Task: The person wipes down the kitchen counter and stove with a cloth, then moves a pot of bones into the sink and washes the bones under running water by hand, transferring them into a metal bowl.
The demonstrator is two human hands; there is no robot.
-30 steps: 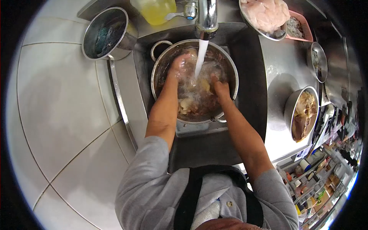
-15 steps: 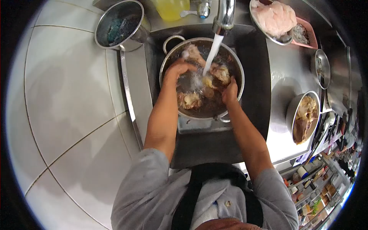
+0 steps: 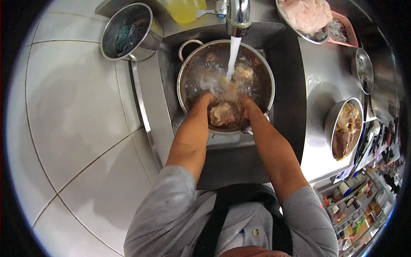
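A two-handled metal pot (image 3: 272, 83) full of murky water stands in the sink. Water (image 3: 233, 55) pours from the tap (image 3: 238, 25) into it and churns the surface. My left hand (image 3: 206, 99) is dipped in on the near left side, its fingers hidden underwater. Opposite it, my right hand (image 3: 247, 104) is also sunk in the water, fingers out of sight. Between the wrists a chunk of meaty bone (image 3: 222, 115) breaks the surface. Another pale piece (image 3: 244, 71) shows beyond the stream. Whether either hand grips anything is hidden.
Dark sink walls (image 3: 287, 107) surround the pot. On the right counter are a bowl of meat pieces (image 3: 346, 128), a small metal bowl (image 3: 363, 70), a bowl of pale pink meat (image 3: 305, 17) and a pink basket (image 3: 344, 30). A metal saucepan (image 3: 147, 36) with a dark scrubber sits left.
Both hands have moved toward me and deeper into the water, closer together. The bone pieces have shifted in the pot, and the water is more stirred up.
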